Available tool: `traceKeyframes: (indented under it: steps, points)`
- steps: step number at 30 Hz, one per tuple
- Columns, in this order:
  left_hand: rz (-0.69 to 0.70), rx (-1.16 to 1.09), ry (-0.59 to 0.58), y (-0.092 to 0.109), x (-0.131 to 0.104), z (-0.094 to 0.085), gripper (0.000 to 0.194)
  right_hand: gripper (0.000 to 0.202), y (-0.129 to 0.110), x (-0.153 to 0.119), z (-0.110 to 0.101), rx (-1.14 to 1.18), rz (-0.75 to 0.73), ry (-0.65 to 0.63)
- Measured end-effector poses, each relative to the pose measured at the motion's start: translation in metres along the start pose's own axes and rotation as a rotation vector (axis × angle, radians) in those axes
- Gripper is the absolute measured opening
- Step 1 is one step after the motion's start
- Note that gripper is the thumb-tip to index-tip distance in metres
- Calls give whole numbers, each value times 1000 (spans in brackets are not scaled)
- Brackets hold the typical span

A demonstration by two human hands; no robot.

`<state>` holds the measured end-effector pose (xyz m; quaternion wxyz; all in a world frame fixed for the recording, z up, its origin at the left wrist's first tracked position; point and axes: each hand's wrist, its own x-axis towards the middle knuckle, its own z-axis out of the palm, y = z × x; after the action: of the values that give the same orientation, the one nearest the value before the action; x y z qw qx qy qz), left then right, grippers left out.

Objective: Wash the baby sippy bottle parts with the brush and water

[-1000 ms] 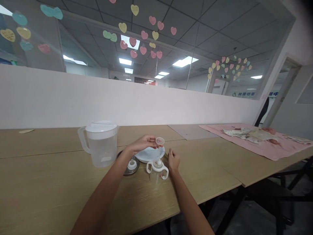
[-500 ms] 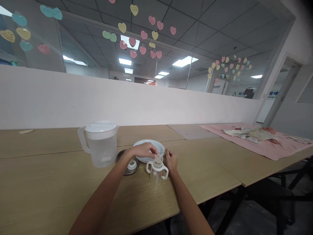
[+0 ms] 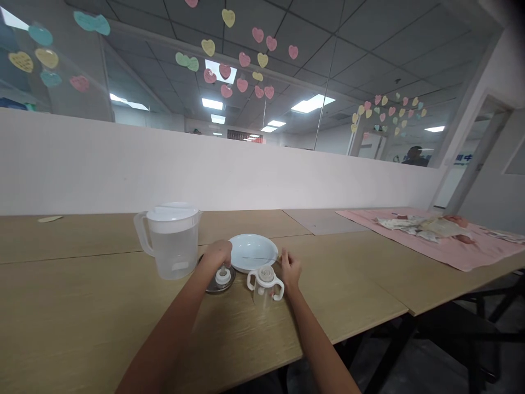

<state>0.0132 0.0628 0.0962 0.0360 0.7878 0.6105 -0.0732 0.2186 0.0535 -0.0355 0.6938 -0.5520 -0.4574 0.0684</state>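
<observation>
My left hand is over a round metal dish, its fingers curled downward and partly hidden. Just below them a white bottle nipple with its collar rests in the dish; I cannot tell whether the fingers touch it. My right hand is closed on a thin rod, which reaches left across the pale bowl. In front of the bowl a clear baby bottle with two white handles stands upright, without its nipple. My right wrist is beside it, apart from the bottle.
A translucent lidded pitcher with its handle to the left stands left of the dish. Farther right, a pink cloth bears a baby doll and clothes. A white wall runs behind the table, whose front edge slants at the right.
My left hand has moved left from the bottle's top to above the metal dish, uncovering the bowl. A clear piece on the bottle's top no longer shows. My right hand has barely moved.
</observation>
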Motion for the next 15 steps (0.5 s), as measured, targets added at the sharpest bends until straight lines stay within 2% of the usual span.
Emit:
traceKeyframes:
  steps: [5,8,12,15]
  points:
    - [-47,10,-21,2,4,10,8,55,-2,-3,-3,-74,-97,25]
    - [-49,11,4,-4,4,9,8,52,-3,-6,-2,-150,-203,14]
    - [-4,1,148,-14,-5,-8,7,43,-5,-11,-3,-224,-403,-3]
    - [72,-19,272,-10,-16,-23,12,33,-8,-14,-3,-229,-551,-37]
